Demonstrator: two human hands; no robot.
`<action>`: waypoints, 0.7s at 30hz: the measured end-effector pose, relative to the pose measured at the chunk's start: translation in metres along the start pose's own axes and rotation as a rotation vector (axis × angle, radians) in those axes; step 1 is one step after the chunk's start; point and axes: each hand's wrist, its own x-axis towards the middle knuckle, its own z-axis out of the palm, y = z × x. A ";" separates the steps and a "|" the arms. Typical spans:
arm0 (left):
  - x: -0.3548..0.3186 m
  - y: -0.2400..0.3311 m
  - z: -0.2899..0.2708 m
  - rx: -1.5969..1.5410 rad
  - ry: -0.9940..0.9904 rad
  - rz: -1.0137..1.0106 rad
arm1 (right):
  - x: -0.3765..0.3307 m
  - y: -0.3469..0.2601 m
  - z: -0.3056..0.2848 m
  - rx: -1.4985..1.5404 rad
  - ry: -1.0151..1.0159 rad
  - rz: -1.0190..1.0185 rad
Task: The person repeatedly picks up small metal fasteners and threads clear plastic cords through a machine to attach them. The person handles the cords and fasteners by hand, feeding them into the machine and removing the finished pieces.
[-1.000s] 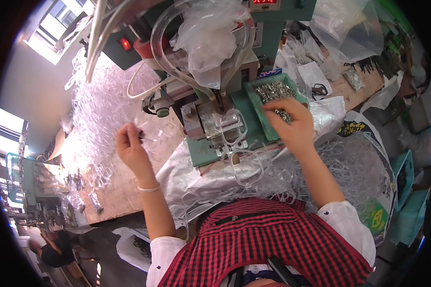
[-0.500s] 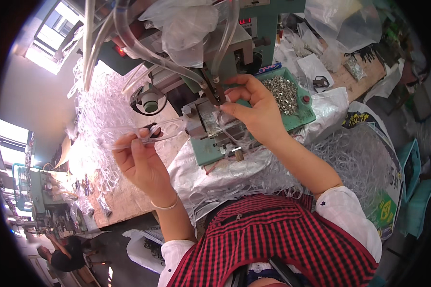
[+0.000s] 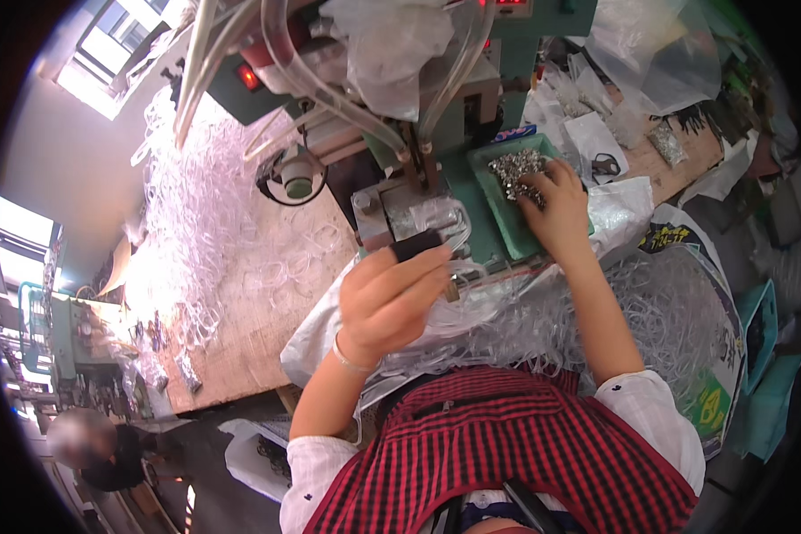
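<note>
My left hand [image 3: 392, 298] is closed in front of the machine's work plate, with a black cover [image 3: 416, 245] around one finger. A looped clear plastic strap [image 3: 456, 222] shows just beyond its fingertips; the exact grip is partly hidden. My right hand [image 3: 559, 211] reaches into a green tray [image 3: 518, 242], thumb and fingers apart among small shiny metal pieces [image 3: 514, 171]. Whether a piece lies between the fingertips is too small to tell. The green bench machine [image 3: 458, 182] stands ahead, its upright tool above the metal plate.
Clear tubes [image 3: 307, 89] hang over the machine. A big heap of clear straps [image 3: 182, 205] covers the table's left side, and more straps [image 3: 632, 294] lie in a sack at my right. Scissors [image 3: 605, 165] lie behind the tray. A person [image 3: 107, 454] sits at the lower left.
My right hand has left the machine's tool and moved right into the tray of metal pieces. My left hand has come rightward from over the table to the machine's front.
</note>
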 end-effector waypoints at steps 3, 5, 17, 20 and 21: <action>0.000 -0.004 0.013 0.088 -0.018 0.161 | -0.008 0.013 0.009 0.061 0.051 -0.029; -0.007 -0.009 0.012 0.107 -0.017 0.193 | -0.006 0.004 0.011 0.086 0.069 -0.023; -0.052 0.046 -0.055 0.500 0.219 -0.250 | -0.006 0.003 -0.002 0.128 0.110 0.030; -0.048 0.023 -0.121 0.812 0.577 -0.390 | 0.003 -0.003 0.000 0.232 0.114 0.028; -0.055 0.007 -0.141 0.719 0.572 -0.477 | 0.008 -0.008 -0.001 0.263 0.122 0.042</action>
